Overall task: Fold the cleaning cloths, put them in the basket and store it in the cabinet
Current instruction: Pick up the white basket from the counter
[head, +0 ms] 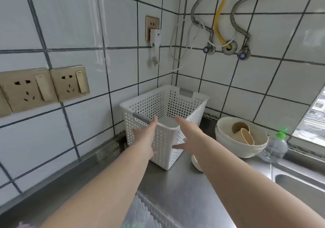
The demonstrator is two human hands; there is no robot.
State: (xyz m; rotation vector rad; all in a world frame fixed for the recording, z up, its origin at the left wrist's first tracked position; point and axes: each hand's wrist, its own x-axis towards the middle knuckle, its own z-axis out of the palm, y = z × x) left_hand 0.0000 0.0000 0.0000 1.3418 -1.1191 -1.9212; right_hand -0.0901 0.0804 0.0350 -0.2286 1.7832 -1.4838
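Basket (165, 122) sits cornered by tiled walls (79, 34), bowls (241, 138) just right.

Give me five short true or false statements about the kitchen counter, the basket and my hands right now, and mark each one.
1. The white perforated plastic basket stands upright on the stainless steel counter in the tiled corner. True.
2. Folded cloths fill the basket. False: its inside shows only a bare floor.
3. The left hand lies against the basket's near wall with straight fingers. True.
4. The right hand grips a cup. False: its fingers are spread at the basket's near corner and hold nothing.
5. The stacked cream bowls sit to the left of the basket. False: they sit to its right, holding tan cups.
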